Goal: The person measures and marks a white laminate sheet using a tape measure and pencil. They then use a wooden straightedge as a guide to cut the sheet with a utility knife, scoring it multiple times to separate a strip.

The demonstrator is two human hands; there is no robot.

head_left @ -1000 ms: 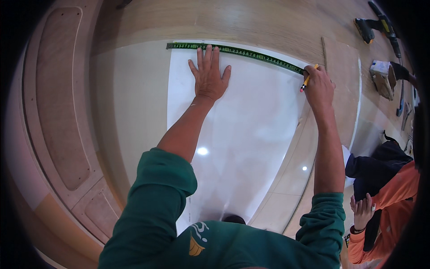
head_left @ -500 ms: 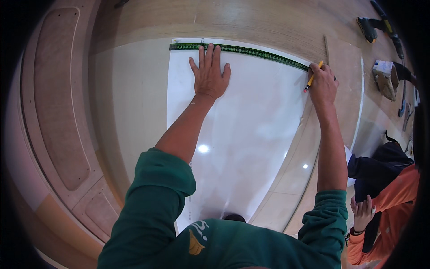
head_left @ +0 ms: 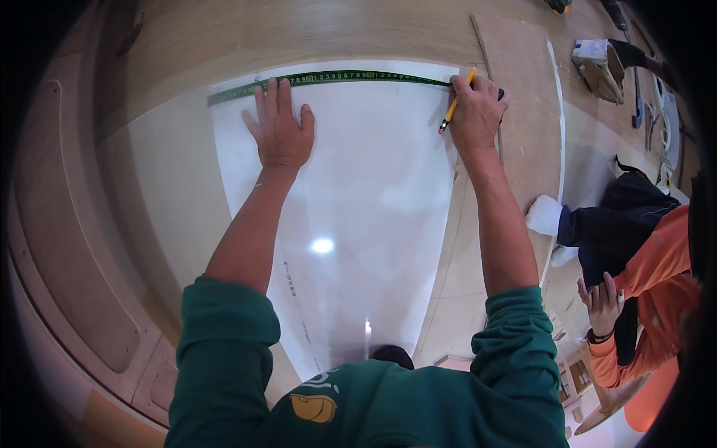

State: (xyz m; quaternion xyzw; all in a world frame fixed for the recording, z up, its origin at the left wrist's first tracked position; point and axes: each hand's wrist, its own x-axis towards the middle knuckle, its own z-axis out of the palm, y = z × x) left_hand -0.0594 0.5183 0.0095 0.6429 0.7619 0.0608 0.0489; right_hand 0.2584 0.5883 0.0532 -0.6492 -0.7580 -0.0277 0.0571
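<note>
A glossy white sheet point(head_left: 358, 164) lies flat before me. Along its far edge stretches a dark tape measure point(head_left: 336, 75) with pale green markings. My left hand point(head_left: 284, 138) rests on the sheet, fingers spread, the fingertips pressing on the tape near its left end. At the sheet's far right corner, my right hand point(head_left: 476, 116) is closed around a yellow pencil point(head_left: 448, 118) and pinches the tape's right end. The pencil slants, its pink eraser pointing toward me. Whatever part of the tape measure lies inside my right hand is hidden.
A person in an orange sleeve point(head_left: 657, 250) sits close on the right, a white-socked foot point(head_left: 544, 215) near my right forearm. Beyond are a torn box point(head_left: 600, 71) and hand tools. A long wooden panel point(head_left: 71, 216) stands at the left.
The view has shifted, so the sheet and both hands appear further left. Both hands keep their places on the tape, and the pencil stays in my right hand.
</note>
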